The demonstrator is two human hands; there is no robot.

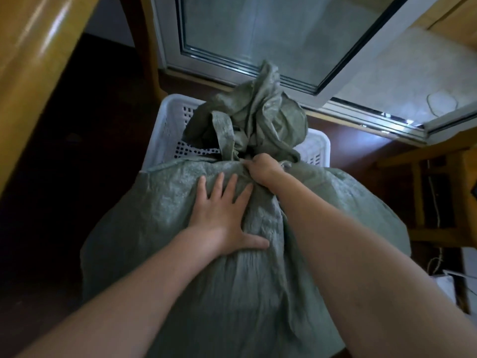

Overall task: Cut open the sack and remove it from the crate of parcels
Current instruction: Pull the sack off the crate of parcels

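1. The sack (185,254) is a large, grey-green woven bag, full and rounded, with crumpled folds running down its middle. It fills the lower centre of the view and lies over the near end of the crate (170,125), hiding that part of it.
2. Its neck is bunched tight at the top, and above the bunch the loose mouth (260,117) stands up in a twisted, wrinkled bundle, with a flat strip of the same cloth hanging down on its left.
3. The right hand (263,169) is clenched on the gathered neck, fingers curled into the cloth just below the loose bundle.
4. The left hand (222,215) lies flat and spread on the upper face of the sack, fingers apart, thumb out to the right, gripping nothing. It is close beside the right hand.
5. The crate is white plastic with perforated walls; only its far rim and part of its inside show behind the sack. What lies within cannot be told.
6. The crate stands on a dark floor (51,202).
7. Just beyond it is a glass door (258,34) in a pale metal frame, its leaf swung open to the right.
8. A yellow wooden table (33,60) edge crosses the upper left, with a wooden leg beside the far-left corner of the crate.
9. Wooden furniture (438,189) stands to the right, with thin cords hanging by it.
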